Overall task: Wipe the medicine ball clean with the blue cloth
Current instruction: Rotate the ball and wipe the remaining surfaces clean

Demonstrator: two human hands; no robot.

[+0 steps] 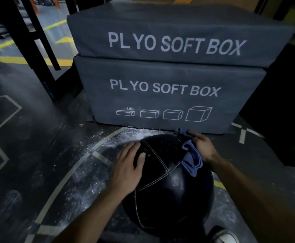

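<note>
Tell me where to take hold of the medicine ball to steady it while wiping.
Press a flat palm on its upper left side, as the left hand does: the medicine ball is round, without handles, and the right hand works the blue cloth opposite.

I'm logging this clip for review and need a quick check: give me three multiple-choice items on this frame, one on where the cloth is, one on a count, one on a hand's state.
1. Where is the blue cloth?
A. On the floor beside the ball
B. On the medicine ball, under the right hand
C. Draped over a plyo box

2. How many stacked boxes marked PLYO SOFT BOX show behind the ball?
A. One
B. Two
C. Four

3. How does the left hand lie?
A. Flat on the ball, fingers spread
B. Clenched round the cloth
C. Lifted off the ball

Key: 1 B, the cloth bunches on the ball's upper right, gripped by the right hand. 2 B, the upper box sits on the lower box. 3 A, its palm and straight fingers rest on the ball's left side.
</note>
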